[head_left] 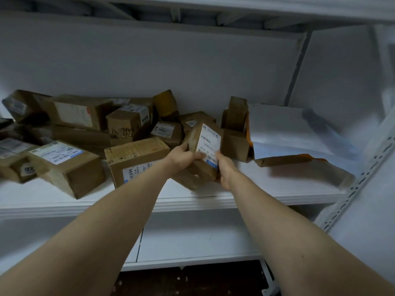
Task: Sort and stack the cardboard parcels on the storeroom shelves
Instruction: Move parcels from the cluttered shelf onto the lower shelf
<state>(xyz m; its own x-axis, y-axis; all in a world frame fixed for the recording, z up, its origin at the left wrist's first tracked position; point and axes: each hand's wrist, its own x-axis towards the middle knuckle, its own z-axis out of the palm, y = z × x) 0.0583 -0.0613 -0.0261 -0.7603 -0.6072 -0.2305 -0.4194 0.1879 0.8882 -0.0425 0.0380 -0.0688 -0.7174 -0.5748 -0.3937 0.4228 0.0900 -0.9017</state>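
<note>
While both bare arms reach out over the white shelf (pixel 267 189), the person holds one small brown parcel (pixel 193 139) between two hands. The left hand (pixel 182 155) grips the parcel's left side, with its fingers curled onto the front and its thumb up on the edge. The right hand (pixel 226 173) grips the lower right side, with its thumb pressed on the white label (pixel 209 144) and its other fingers hidden behind the box. The parcel is tilted, near the middle of the shelf, and I cannot tell if its bottom corner touches the board. Just left of it sits a bigger box (pixel 136 155) with a label on its front. More brown boxes lie in a messy pile (pixel 85 124) further left. To the right, a big white envelope (pixel 284 129) leans on some boxes, and a small box (pixel 236 113) stands up beside it. A lower shelf (pixel 192 242) shows under the arms.
</note>
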